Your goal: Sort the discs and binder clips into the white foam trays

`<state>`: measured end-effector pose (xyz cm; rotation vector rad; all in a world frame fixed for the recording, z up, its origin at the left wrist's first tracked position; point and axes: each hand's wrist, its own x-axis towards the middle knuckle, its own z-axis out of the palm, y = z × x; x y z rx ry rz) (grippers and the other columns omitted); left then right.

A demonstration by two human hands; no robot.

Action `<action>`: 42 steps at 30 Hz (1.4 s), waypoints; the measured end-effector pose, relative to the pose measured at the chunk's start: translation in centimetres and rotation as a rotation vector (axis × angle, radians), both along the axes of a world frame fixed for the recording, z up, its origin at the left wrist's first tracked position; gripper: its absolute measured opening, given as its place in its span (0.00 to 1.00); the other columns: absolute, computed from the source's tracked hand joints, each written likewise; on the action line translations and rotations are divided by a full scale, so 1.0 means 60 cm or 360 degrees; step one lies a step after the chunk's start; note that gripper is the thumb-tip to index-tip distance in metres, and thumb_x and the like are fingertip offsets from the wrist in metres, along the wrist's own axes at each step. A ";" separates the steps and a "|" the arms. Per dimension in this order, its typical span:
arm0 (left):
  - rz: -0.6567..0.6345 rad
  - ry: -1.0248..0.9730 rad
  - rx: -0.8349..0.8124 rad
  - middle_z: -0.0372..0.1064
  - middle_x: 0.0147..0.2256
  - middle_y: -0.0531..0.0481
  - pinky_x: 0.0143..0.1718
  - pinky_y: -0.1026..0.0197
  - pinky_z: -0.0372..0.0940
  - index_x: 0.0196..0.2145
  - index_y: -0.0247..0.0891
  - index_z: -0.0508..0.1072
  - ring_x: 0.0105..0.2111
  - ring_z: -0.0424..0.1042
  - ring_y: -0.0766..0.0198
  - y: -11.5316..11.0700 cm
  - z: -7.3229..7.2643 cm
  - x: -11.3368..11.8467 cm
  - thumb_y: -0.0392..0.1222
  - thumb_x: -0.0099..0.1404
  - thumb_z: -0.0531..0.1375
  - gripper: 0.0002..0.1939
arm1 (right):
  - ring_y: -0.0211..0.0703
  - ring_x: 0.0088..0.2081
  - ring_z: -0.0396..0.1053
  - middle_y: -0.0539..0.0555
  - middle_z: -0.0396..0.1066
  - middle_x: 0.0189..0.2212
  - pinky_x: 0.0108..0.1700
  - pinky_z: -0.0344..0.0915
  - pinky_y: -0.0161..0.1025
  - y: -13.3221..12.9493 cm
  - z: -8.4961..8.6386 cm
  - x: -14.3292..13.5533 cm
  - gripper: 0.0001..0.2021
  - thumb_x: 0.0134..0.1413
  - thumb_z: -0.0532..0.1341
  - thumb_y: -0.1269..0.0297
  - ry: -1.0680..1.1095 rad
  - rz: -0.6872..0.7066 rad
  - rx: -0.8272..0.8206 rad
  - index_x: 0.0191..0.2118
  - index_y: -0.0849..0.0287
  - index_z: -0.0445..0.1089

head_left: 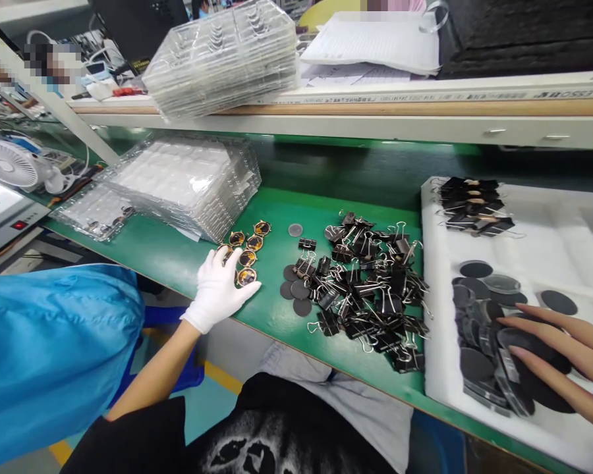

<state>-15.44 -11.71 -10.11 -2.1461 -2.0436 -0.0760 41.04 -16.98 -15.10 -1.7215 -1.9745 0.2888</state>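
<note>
My left hand (220, 289), in a white glove, rests on the green table with its fingers and thumb apart. Its fingertips touch or overlap a small group of gold-rimmed round pieces like watch heads (248, 257), partly hiding the nearest ones. At the right edge, my bare right hand (573, 349) reaches over a heap of dark round discs (479, 368), its fingers spread and touching some. Those discs, some with clear rims, lie in a white foam tray (437, 388). Between the hands lies a pile of black binder clips (360, 276).
Several loose dark discs (300, 289) lie left of the clips. More binder clips (474, 204) fill the tray's far corner. Clear plastic trays (178, 178) are stacked behind my left hand, others on the shelf (375, 125). A blue-clad person (54, 355) is close at left.
</note>
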 end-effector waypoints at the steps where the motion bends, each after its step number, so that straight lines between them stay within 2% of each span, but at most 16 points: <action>1: -0.0006 -0.0009 -0.0017 0.53 0.71 0.32 0.67 0.38 0.55 0.70 0.39 0.61 0.70 0.51 0.31 0.004 -0.003 0.021 0.70 0.62 0.60 0.47 | 0.71 0.52 0.76 0.60 0.77 0.55 0.58 0.70 0.69 0.002 -0.004 0.005 0.18 0.51 0.59 0.34 0.0004 0.0091 0.0011 0.47 0.24 0.75; 4: -0.0046 -0.0034 -0.0047 0.52 0.71 0.32 0.67 0.36 0.53 0.70 0.41 0.61 0.71 0.49 0.30 0.029 -0.011 0.068 0.70 0.64 0.58 0.45 | 0.73 0.51 0.76 0.63 0.75 0.54 0.53 0.70 0.72 0.009 0.002 0.010 0.16 0.54 0.58 0.35 -0.0045 0.0233 0.0110 0.47 0.27 0.73; 7: -0.0088 -0.0067 -0.0040 0.51 0.72 0.32 0.68 0.37 0.52 0.71 0.39 0.61 0.72 0.48 0.32 0.059 -0.013 0.097 0.69 0.67 0.55 0.44 | 0.74 0.50 0.76 0.64 0.76 0.50 0.50 0.70 0.73 0.009 0.031 -0.003 0.15 0.57 0.56 0.35 -0.0122 0.0233 0.0247 0.41 0.31 0.72; 9: -0.0158 -0.0071 -0.0015 0.49 0.72 0.31 0.68 0.36 0.51 0.71 0.37 0.60 0.73 0.46 0.33 0.078 -0.004 0.108 0.68 0.68 0.55 0.44 | 0.70 0.42 0.78 0.61 0.79 0.42 0.42 0.73 0.68 0.003 0.057 -0.016 0.14 0.57 0.56 0.34 -0.0064 0.0169 0.0218 0.38 0.32 0.71; 12: -0.0341 -0.0110 0.0023 0.54 0.71 0.35 0.67 0.42 0.54 0.70 0.39 0.61 0.70 0.53 0.40 0.114 0.029 0.111 0.61 0.72 0.53 0.36 | 0.59 0.27 0.76 0.54 0.79 0.33 0.27 0.73 0.57 -0.010 0.096 -0.041 0.14 0.53 0.61 0.34 0.0101 -0.0090 0.0038 0.38 0.32 0.70; 15: -0.0427 -0.0048 -0.0086 0.65 0.65 0.40 0.61 0.45 0.60 0.67 0.44 0.66 0.62 0.65 0.45 0.169 0.076 0.103 0.49 0.75 0.48 0.26 | 0.58 0.27 0.77 0.53 0.80 0.34 0.27 0.73 0.55 -0.011 0.131 -0.076 0.16 0.49 0.64 0.37 0.0235 -0.0342 0.0066 0.41 0.35 0.71; 17: -0.0516 0.0109 -0.0274 0.68 0.63 0.42 0.58 0.43 0.61 0.66 0.47 0.67 0.58 0.68 0.45 0.214 0.101 0.098 0.43 0.74 0.47 0.26 | 0.58 0.31 0.79 0.54 0.80 0.35 0.31 0.75 0.54 0.002 0.150 -0.105 0.17 0.49 0.67 0.40 0.0471 -0.0362 0.0018 0.43 0.38 0.73; 19: -0.0654 0.0304 -0.0485 0.65 0.65 0.42 0.57 0.42 0.60 0.67 0.51 0.67 0.59 0.67 0.43 0.257 0.117 0.097 0.41 0.72 0.51 0.28 | 0.55 0.30 0.79 0.53 0.80 0.33 0.31 0.76 0.50 0.024 0.165 -0.139 0.17 0.49 0.69 0.43 0.0821 -0.0270 -0.0153 0.43 0.42 0.76; 22: -0.0730 0.0529 -0.0701 0.63 0.65 0.40 0.58 0.39 0.58 0.64 0.53 0.71 0.58 0.65 0.39 0.305 0.123 0.101 0.43 0.65 0.59 0.29 | 0.47 0.30 0.78 0.54 0.80 0.35 0.29 0.74 0.41 0.064 0.178 -0.189 0.19 0.48 0.73 0.47 0.1378 -0.0039 -0.0432 0.43 0.48 0.79; 25: -0.0736 0.0564 -0.0709 0.69 0.58 0.37 0.57 0.40 0.58 0.54 0.46 0.78 0.54 0.67 0.42 0.328 0.121 0.101 0.46 0.60 0.64 0.23 | 0.45 0.34 0.80 0.54 0.80 0.39 0.29 0.75 0.37 0.097 0.177 -0.226 0.19 0.46 0.76 0.53 0.1851 0.0101 -0.0673 0.45 0.51 0.80; 29: -0.0831 0.0390 -0.0654 0.76 0.45 0.43 0.50 0.50 0.63 0.38 0.41 0.78 0.46 0.72 0.50 0.325 0.127 0.084 0.48 0.62 0.62 0.10 | 0.48 0.43 0.82 0.54 0.81 0.44 0.37 0.80 0.39 0.115 0.166 -0.244 0.19 0.51 0.74 0.60 0.2191 0.0190 -0.0801 0.50 0.49 0.79; 31: -0.0818 0.0265 -0.0643 0.77 0.37 0.47 0.43 0.55 0.65 0.34 0.42 0.76 0.38 0.73 0.55 0.314 0.137 0.082 0.49 0.66 0.58 0.11 | 0.49 0.45 0.82 0.53 0.81 0.44 0.39 0.80 0.39 0.118 0.158 -0.244 0.19 0.52 0.74 0.59 0.2281 0.0230 -0.0789 0.51 0.49 0.78; 33: -0.0752 0.0049 -0.0541 0.78 0.33 0.50 0.38 0.58 0.65 0.36 0.43 0.77 0.32 0.73 0.59 0.294 0.151 0.094 0.53 0.69 0.56 0.15 | 0.49 0.45 0.82 0.53 0.81 0.43 0.41 0.80 0.40 0.120 0.149 -0.244 0.21 0.52 0.75 0.59 0.2319 0.0243 -0.0712 0.53 0.48 0.77; 36: -0.0698 -0.0442 -0.0368 0.79 0.33 0.52 0.39 0.58 0.68 0.43 0.44 0.78 0.29 0.76 0.61 0.250 0.166 0.150 0.57 0.71 0.54 0.18 | 0.47 0.43 0.82 0.52 0.81 0.41 0.42 0.80 0.41 0.125 0.136 -0.250 0.18 0.53 0.75 0.57 0.2256 0.0225 -0.0538 0.49 0.50 0.77; 39: -0.0888 -0.0870 -0.0462 0.81 0.39 0.53 0.43 0.60 0.71 0.49 0.44 0.77 0.32 0.80 0.64 0.203 0.163 0.236 0.52 0.73 0.52 0.18 | 0.46 0.40 0.82 0.53 0.80 0.41 0.41 0.79 0.43 0.126 0.130 -0.257 0.15 0.53 0.74 0.54 0.2107 0.0220 -0.0358 0.44 0.52 0.77; 42: -0.1133 -0.1072 -0.0551 0.80 0.47 0.51 0.46 0.60 0.73 0.57 0.43 0.74 0.38 0.81 0.62 0.175 0.148 0.314 0.46 0.71 0.52 0.20 | 0.45 0.38 0.81 0.53 0.77 0.42 0.40 0.79 0.44 0.126 0.127 -0.258 0.16 0.55 0.73 0.52 0.1968 0.0204 -0.0185 0.46 0.51 0.77</action>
